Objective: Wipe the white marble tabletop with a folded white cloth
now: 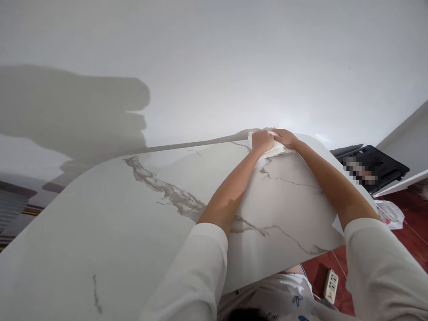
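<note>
A white marble table [133, 214] with grey veins fills the view, set against a white wall. Both my arms reach across it to its far edge. My left hand [261, 141] is closed on a white cloth [272, 151] that lies crumpled there. My right hand [286, 137] presses on the same cloth from the right, fingers curled over it. The two hands touch each other on top of the cloth. I wear white sleeves pushed up to the elbows.
A black device [377, 167] sits on a white shelf at the right. A white plastic bag [389, 213] and a white power strip [331, 286] lie on the red floor. A shadow falls on the wall at the left.
</note>
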A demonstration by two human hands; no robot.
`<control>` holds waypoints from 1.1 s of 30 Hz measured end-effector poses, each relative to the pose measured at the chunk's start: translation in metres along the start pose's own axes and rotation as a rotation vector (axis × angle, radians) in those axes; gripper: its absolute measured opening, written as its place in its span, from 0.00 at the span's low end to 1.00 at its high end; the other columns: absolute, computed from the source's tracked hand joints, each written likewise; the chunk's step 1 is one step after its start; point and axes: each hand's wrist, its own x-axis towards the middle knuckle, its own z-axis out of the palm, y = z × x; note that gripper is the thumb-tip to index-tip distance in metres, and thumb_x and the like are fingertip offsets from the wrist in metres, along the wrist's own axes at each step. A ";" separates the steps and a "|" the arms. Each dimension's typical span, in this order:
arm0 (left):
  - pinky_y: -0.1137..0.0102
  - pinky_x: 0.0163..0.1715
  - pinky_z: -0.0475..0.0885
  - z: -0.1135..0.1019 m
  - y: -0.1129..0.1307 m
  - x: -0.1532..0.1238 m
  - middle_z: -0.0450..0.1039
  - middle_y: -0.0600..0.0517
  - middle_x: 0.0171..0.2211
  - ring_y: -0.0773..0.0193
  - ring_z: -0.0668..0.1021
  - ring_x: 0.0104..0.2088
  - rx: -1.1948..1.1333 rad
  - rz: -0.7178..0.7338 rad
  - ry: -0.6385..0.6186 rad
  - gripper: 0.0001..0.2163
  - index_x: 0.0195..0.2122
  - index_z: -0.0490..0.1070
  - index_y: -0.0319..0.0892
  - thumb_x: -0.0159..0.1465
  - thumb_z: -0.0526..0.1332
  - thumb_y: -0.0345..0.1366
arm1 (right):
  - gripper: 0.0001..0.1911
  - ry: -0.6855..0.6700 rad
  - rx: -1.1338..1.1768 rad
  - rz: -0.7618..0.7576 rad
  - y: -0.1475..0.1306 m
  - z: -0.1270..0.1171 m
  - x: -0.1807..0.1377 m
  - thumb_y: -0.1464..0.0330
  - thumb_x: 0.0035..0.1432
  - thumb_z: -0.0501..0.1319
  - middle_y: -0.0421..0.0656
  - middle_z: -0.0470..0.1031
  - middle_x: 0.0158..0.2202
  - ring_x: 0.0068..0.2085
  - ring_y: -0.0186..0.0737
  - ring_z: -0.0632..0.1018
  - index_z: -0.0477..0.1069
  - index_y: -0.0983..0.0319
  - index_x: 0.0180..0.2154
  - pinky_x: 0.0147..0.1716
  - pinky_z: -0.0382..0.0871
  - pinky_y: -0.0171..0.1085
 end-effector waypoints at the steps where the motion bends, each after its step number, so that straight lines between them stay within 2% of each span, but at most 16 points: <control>1: 0.61 0.55 0.60 0.001 0.001 -0.004 0.73 0.39 0.51 0.52 0.71 0.54 0.007 0.014 0.014 0.20 0.50 0.70 0.34 0.68 0.43 0.35 | 0.27 0.002 -0.010 -0.018 0.000 0.000 -0.003 0.58 0.62 0.47 0.48 0.68 0.60 0.60 0.55 0.68 0.66 0.61 0.58 0.58 0.60 0.53; 4: 0.62 0.59 0.56 0.002 0.005 -0.020 0.68 0.39 0.56 0.53 0.67 0.58 0.018 0.056 0.061 0.19 0.54 0.66 0.34 0.68 0.44 0.34 | 0.32 -0.012 -0.023 -0.052 0.001 0.001 -0.017 0.54 0.64 0.45 0.46 0.57 0.67 0.67 0.54 0.56 0.58 0.62 0.64 0.64 0.49 0.54; 6: 0.62 0.60 0.54 0.002 0.008 -0.034 0.66 0.40 0.57 0.53 0.65 0.59 0.024 0.061 0.088 0.20 0.56 0.64 0.35 0.67 0.44 0.34 | 0.34 -0.035 -0.009 -0.085 -0.001 0.001 -0.029 0.51 0.64 0.44 0.45 0.52 0.69 0.69 0.53 0.51 0.54 0.60 0.66 0.65 0.46 0.54; 11: 0.62 0.61 0.52 -0.005 0.024 -0.080 0.64 0.38 0.58 0.52 0.63 0.60 0.004 0.044 0.092 0.21 0.57 0.62 0.33 0.67 0.43 0.33 | 0.38 -0.086 0.005 -0.124 -0.015 -0.003 -0.069 0.46 0.64 0.40 0.43 0.49 0.70 0.69 0.53 0.48 0.50 0.59 0.67 0.66 0.44 0.53; 14: 0.61 0.61 0.51 -0.012 0.034 -0.112 0.64 0.39 0.58 0.52 0.62 0.60 -0.033 0.037 0.073 0.20 0.57 0.62 0.35 0.67 0.43 0.33 | 0.38 -0.100 -0.004 -0.129 -0.030 -0.007 -0.100 0.46 0.64 0.39 0.43 0.48 0.70 0.69 0.52 0.47 0.48 0.58 0.68 0.66 0.43 0.54; 19: 0.62 0.63 0.50 -0.028 0.052 -0.177 0.63 0.42 0.60 0.54 0.60 0.63 -0.127 0.005 -0.009 0.19 0.57 0.61 0.39 0.65 0.48 0.33 | 0.38 -0.104 0.024 -0.178 -0.055 -0.014 -0.167 0.44 0.64 0.40 0.42 0.50 0.69 0.69 0.51 0.50 0.48 0.55 0.68 0.67 0.42 0.54; 25: 0.61 0.66 0.44 -0.035 0.085 -0.245 0.48 0.44 0.69 0.55 0.49 0.69 -0.277 -0.117 -0.224 0.28 0.64 0.51 0.40 0.62 0.51 0.38 | 0.35 -0.086 0.101 -0.260 -0.076 -0.030 -0.254 0.45 0.64 0.44 0.39 0.53 0.68 0.68 0.50 0.53 0.48 0.50 0.67 0.66 0.45 0.57; 29: 0.61 0.67 0.42 -0.028 0.109 -0.259 0.43 0.44 0.70 0.55 0.45 0.70 -0.353 -0.085 -0.316 0.33 0.66 0.46 0.38 0.60 0.53 0.41 | 0.33 -0.073 0.080 -0.215 -0.070 -0.044 -0.292 0.50 0.64 0.48 0.37 0.53 0.68 0.68 0.50 0.52 0.47 0.47 0.67 0.66 0.46 0.59; 33: 0.61 0.67 0.42 -0.019 0.128 -0.243 0.44 0.41 0.69 0.54 0.46 0.69 -0.372 -0.057 -0.329 0.33 0.65 0.48 0.36 0.60 0.53 0.43 | 0.31 -0.024 -0.010 -0.160 -0.045 -0.051 -0.298 0.54 0.64 0.50 0.38 0.56 0.66 0.68 0.52 0.51 0.52 0.48 0.66 0.65 0.47 0.62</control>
